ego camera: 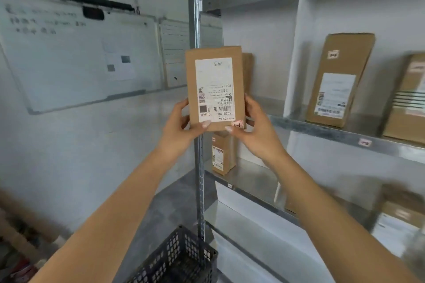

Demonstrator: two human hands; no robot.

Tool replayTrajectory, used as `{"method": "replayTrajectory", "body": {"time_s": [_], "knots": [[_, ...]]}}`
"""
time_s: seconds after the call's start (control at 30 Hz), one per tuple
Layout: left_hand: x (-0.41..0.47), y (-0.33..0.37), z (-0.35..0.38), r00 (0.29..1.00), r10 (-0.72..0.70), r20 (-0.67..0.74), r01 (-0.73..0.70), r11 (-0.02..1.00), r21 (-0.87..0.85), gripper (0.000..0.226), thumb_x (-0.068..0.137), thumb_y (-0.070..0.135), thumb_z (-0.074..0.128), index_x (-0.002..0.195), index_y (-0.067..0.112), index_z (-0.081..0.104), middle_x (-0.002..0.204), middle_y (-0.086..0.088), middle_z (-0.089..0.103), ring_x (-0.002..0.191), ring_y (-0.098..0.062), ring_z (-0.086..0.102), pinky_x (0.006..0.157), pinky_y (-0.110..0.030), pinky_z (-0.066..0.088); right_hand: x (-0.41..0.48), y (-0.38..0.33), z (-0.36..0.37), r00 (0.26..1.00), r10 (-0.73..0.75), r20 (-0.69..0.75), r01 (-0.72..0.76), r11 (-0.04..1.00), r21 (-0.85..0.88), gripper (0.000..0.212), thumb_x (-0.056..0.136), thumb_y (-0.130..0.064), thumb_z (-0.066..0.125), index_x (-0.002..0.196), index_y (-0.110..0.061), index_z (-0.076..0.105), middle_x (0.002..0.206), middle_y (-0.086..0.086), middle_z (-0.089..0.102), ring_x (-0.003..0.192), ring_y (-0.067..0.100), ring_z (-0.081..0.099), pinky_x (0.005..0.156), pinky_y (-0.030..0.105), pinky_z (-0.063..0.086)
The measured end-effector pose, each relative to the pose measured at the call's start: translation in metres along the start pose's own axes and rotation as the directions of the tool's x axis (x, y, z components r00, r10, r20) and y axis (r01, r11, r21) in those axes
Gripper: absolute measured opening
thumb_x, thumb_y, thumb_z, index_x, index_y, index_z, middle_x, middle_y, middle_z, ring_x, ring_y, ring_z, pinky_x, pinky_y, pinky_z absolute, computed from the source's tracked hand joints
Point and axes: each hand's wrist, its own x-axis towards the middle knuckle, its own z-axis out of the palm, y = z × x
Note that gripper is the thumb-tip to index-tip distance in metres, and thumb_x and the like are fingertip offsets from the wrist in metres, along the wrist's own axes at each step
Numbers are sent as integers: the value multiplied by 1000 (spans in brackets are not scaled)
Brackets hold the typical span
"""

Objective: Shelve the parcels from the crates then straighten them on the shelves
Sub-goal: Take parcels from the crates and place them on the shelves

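I hold a brown cardboard parcel (215, 87) upright in front of me, its white shipping label facing me upside down. My left hand (181, 126) grips its lower left edge, thumb on the front. My right hand (255, 128) grips the lower right edge the same way. The parcel hangs in the air in front of the metal shelf unit's left post (194, 18), level with the middle shelf (326, 132). A black plastic crate (181, 259) sits on the floor below my arms.
Two parcels (338, 80) (407, 99) stand on the middle shelf at right. Another parcel (222, 156) stands on the lower shelf behind the held one, and one more (400, 213) is at lower right. A whiteboard (76, 53) hangs on the left wall.
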Motion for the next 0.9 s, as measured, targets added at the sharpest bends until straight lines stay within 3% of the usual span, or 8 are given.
{"method": "replayTrajectory", "body": {"time_s": [0.13,0.23,0.33,0.53,0.6,0.67,0.8,0.9], "knots": [[17,1,4,996,25,89,-20,998,-55,66,83,1,68,137,22,35,111,-1,65,101,-8,62,71,-8,50,-1,-5,-3,993,6,-121,-10,999,-31,74,84,-10,73,146,-20,33,135,-14,52,118,-3,46,99,13,42],[30,-8,7,989,38,146,-28,997,-69,65,82,1,69,132,28,36,120,-4,63,113,-15,59,86,-19,51,-3,-4,0,981,-8,-191,-5,998,-70,74,85,-10,72,145,-20,31,136,-12,50,118,-4,45,89,-1,37],[47,-16,16,982,43,183,-25,995,-99,70,81,6,71,138,26,35,125,0,60,119,-15,54,96,-31,49,1,1,-3,983,14,-183,-31,995,-93,75,85,-15,73,143,-28,26,131,-23,44,113,-15,45,88,-3,36],[92,-36,42,972,61,226,-55,998,-35,71,80,17,75,140,25,38,129,12,52,123,-9,46,101,-30,40,26,32,-20,984,52,-169,-75,988,-134,81,87,-14,70,149,-24,18,134,-27,40,119,-14,41,87,-3,36],[110,-45,53,968,58,246,-52,998,-30,70,80,17,75,138,27,38,121,19,53,111,1,49,92,-20,42,40,48,-26,984,56,-167,-80,988,-136,78,88,-13,69,146,-27,19,133,-30,39,118,-19,41,89,0,38],[126,-53,64,967,44,253,-39,999,-27,71,80,15,75,138,28,37,116,22,53,100,8,49,75,-9,38,55,64,-31,984,71,-162,-94,986,-137,81,89,-17,68,151,-24,16,138,-26,39,125,-9,41,94,4,40],[162,-70,86,965,28,260,-22,999,-28,77,78,14,76,142,24,35,132,8,55,114,-7,51,89,-22,41,87,94,-39,973,63,-224,-110,972,-206,88,88,-12,68,154,-20,11,128,-33,38,116,-10,41,88,0,39],[185,-84,102,970,47,237,-42,999,-25,75,77,12,76,140,24,38,131,4,58,118,-10,54,94,-25,44,107,113,-39,957,51,-286,-129,956,-262,87,89,-6,67,153,-21,11,142,-16,43,121,-6,42,95,9,39]]}}
